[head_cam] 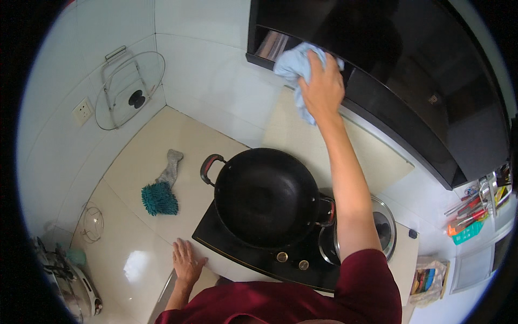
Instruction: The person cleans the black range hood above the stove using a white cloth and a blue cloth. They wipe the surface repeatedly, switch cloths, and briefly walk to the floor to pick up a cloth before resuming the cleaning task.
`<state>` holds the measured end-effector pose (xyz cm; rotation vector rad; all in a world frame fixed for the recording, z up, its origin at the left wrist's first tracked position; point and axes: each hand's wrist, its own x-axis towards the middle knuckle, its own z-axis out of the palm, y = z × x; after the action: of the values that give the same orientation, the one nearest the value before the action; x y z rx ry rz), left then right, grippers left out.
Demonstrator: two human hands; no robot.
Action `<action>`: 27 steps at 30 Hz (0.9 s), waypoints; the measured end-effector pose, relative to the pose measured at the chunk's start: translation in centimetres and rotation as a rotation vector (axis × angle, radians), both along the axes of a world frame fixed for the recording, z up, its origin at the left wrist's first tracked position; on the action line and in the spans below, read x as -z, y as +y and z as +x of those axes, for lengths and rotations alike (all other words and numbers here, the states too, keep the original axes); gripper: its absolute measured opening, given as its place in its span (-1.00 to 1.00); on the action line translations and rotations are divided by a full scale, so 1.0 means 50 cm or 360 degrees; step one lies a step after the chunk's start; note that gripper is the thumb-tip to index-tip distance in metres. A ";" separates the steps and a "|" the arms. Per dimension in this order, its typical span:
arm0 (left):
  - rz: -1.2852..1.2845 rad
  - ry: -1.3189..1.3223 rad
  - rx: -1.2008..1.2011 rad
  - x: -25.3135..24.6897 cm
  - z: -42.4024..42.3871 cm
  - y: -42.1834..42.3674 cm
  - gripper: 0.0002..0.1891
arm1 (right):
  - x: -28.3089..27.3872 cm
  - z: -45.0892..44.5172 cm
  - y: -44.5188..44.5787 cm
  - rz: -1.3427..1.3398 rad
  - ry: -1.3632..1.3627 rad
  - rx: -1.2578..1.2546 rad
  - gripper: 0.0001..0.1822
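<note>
My right hand [323, 87] grips a light blue cloth [297, 62] and presses it against the lower edge of a black range hood [372, 85] on the wall. Part of the cloth hangs below the fingers. My left hand [187, 261] rests on the front edge of the tiled counter [133, 206], fingers spread, holding nothing. Between the hands, a large black wok [267, 198] with two side handles sits on a black gas stove [243, 243] with two knobs. A teal chenille duster [160, 198] and a grey rag [173, 164] lie left of the wok.
A glass lid [130, 91] hangs on a wall rack at the left, near a socket [83, 111]. Behind my right arm is another pot with a glass lid [386, 229]. Utensils [471, 210] hang at the right. A steel appliance [75, 287] stands at the lower left.
</note>
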<state>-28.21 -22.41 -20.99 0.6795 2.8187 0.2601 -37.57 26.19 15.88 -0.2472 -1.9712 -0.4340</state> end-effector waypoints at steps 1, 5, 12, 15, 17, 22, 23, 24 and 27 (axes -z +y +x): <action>0.0029 0.0008 0.0007 0.001 -0.001 0.000 0.03 | -0.009 -0.040 -0.020 0.0008 -0.0034 -0.0044 -0.26; 0.0099 0.0053 0.0038 0.002 -0.004 -0.009 0.01 | -0.024 -0.158 -0.077 -0.0010 -0.0048 -0.0255 -0.35; 0.0118 0.0100 0.0039 0.005 0.003 -0.014 0.01 | -0.024 -0.056 -0.024 0.0019 -0.0250 -0.0359 -0.33; 0.0111 0.0143 0.0047 0.011 0.001 -0.013 0.01 | -0.032 0.078 0.021 -0.0097 -0.0268 -0.0238 -0.32; 0.0087 0.0146 0.0048 0.012 0.001 -0.007 0.00 | -0.030 0.169 0.063 -0.0131 -0.0275 -0.0153 -0.29; -0.0062 -0.0034 -0.0043 -0.005 0.004 0.004 0.02 | -0.030 0.408 0.159 -0.0245 -0.0309 0.0071 -0.26; -0.0077 -0.0037 -0.0042 -0.008 0.006 0.009 0.02 | -0.030 0.455 0.179 -0.0287 -0.0320 0.0119 -0.26; -0.0095 -0.0035 -0.0050 -0.012 0.008 0.012 0.02 | -0.023 0.503 0.209 -0.0248 -0.0285 0.0163 -0.25; -0.0131 0.0037 -0.0006 0.015 -0.001 0.002 -0.01 | -0.014 0.650 0.270 -0.0364 -0.0231 0.0469 -0.23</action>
<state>-28.28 -22.31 -21.74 0.6635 2.8354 0.1366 -5.07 39.68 16.57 -0.6742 -2.1357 -0.4229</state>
